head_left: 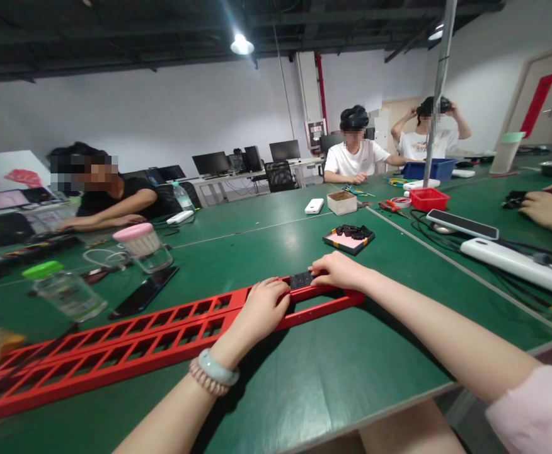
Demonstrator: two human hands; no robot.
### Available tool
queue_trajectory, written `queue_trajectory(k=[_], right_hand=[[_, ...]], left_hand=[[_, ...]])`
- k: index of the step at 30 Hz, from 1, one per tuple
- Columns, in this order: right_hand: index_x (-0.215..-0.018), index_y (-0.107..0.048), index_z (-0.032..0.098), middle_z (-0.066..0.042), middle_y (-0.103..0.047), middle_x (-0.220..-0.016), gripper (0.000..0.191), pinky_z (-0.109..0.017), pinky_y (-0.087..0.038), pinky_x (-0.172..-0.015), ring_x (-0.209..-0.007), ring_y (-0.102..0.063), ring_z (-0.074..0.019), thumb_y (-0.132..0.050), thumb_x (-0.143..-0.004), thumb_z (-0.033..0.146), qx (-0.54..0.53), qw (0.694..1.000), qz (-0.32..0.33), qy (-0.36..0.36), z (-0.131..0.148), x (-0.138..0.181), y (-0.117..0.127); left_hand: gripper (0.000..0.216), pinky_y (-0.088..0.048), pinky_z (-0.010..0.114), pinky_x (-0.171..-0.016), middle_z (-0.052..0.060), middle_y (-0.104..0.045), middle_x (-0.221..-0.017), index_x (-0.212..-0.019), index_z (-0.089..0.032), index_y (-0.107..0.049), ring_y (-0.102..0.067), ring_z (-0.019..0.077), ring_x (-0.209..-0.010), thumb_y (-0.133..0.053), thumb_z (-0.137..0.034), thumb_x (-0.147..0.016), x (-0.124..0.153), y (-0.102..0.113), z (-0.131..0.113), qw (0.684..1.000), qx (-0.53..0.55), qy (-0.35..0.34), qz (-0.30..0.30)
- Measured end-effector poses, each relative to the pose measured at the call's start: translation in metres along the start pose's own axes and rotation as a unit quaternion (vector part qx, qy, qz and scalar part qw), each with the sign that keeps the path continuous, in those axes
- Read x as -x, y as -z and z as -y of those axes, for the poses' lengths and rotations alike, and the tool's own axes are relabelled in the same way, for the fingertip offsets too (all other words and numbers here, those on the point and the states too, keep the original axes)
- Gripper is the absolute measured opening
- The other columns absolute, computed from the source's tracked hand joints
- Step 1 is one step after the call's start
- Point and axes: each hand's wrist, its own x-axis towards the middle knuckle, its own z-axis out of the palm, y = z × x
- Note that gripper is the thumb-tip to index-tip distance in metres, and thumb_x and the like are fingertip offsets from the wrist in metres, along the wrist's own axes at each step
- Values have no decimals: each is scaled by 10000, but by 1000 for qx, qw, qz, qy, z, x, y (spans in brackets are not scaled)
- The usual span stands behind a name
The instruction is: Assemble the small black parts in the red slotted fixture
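A long red ladder-like frame (pixel 162 331) with rows of slots lies across the table in front of me. Near its right end, small black rectangular pieces (pixel 301 280) sit in the far rail, between my two hands. My left hand (pixel 266 306) is closed over the frame just left of them, its fingertips partly hidden against the rail. My right hand (pixel 338 271) has its fingers bent and pressed together at the right end of the black pieces. Beyond it, a shallow tray (pixel 349 244) holds a pile of loose black parts.
A phone (pixel 144 293), a green-lidded jar (pixel 68 296) and a pink-lidded jar (pixel 143 246) stand left. A red bin (pixel 428 199), a white power strip (pixel 517 261) with cables and a metal pole (pixel 439 88) are right. Other people sit around the table.
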Motion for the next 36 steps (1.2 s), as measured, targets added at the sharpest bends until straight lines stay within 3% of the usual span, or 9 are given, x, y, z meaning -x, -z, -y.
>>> queue_trajectory(k=[15,36], right_hand=[[-802,-695,177,-59,-696,-798,115,-235,-392,-648,-728,-610,-170,-663,-753,276,11,1000,9,-13,10,4,6],[-848,-711,179,-74,-708,-853,157,-249,-417,-682,-786,-634,-189,-656,-753,291,17,1000,2,-1,7,5,3]], left_hand=[[250,-425,353,-897,68,-660,-894,-777,-188,-622,-575,217,-971,-391,-219,-867,0,1,-4,1000,6,10,12],[229,-372,395,-1000,67,-663,-893,-778,-188,-623,-593,209,-944,-413,-234,-857,2,0,-6,1000,9,21,0]])
